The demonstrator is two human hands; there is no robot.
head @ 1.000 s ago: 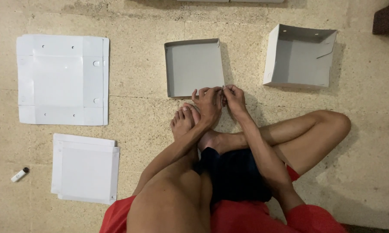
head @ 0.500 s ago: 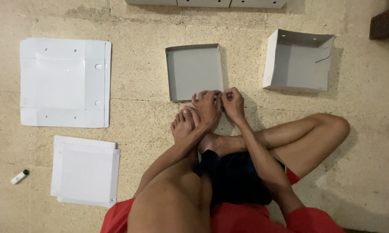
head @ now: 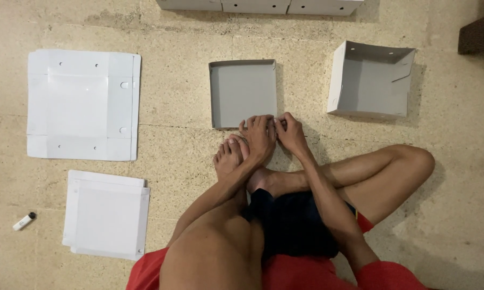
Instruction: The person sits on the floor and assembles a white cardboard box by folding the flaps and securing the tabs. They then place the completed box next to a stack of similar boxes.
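Shallow tray point(head: 243, 92): grey cardboard, square, low walls folded up, flat on the floor right in front of the crossed legs; nothing inside, just the bare bottom.
Near edge of tray: both hands meeting here, at the corner closest to the body.
Left hand point(head: 259, 138): palm down, fingers point(head: 260, 122) close together and resting on the tray's near wall; too small to tell if pinching or only pressing.
Right hand point(head: 293, 134): just beside the left, touching it; fingers point(head: 282, 121) curled in at the same edge; cannot tell if clamped on the cardboard.
Foot point(head: 228, 158): bare, tucked under the left wrist, toes near the tray.
Deep box point(head: 370, 80): white-grey cardboard, taller walls, open at the top, to the right of the tray and apart from it; empty inside, one flap leaning in.
Big flat sheet point(head: 83, 104): unfolded white cardboard with small holes, lying well to the left of the tray.
Stack of flat sheets point(head: 106, 215): white, piled just below the big sheet, near the left knee.
Small white tube point(head: 24, 220): dark cap, lying on its side at the far left.
Row of white boxes point(head: 258, 5): along the top edge, only partly in view.
Floor point(head: 183, 139): sandy, speckled, with thin seams.
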